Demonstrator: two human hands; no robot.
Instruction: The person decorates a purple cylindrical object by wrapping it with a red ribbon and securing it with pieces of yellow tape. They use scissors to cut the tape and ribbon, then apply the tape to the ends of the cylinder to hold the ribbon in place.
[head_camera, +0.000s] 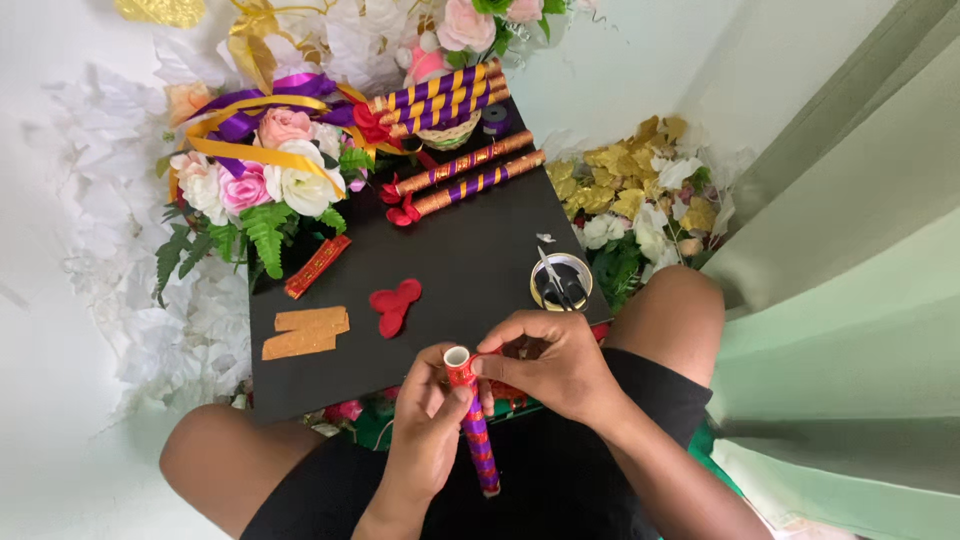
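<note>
Left hand (425, 440) gripping a purple-and-red wrapped stick (474, 425) at six o'clock, right hand (555, 365) pinching its red top, black board (450, 270) lying beyond, red petal shapes (395, 305) at centre, flower bouquet (265, 185) sitting at ten o'clock.

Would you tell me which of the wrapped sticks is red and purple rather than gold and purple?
The stick held in both hands; those on the board are gold and purple.
</note>
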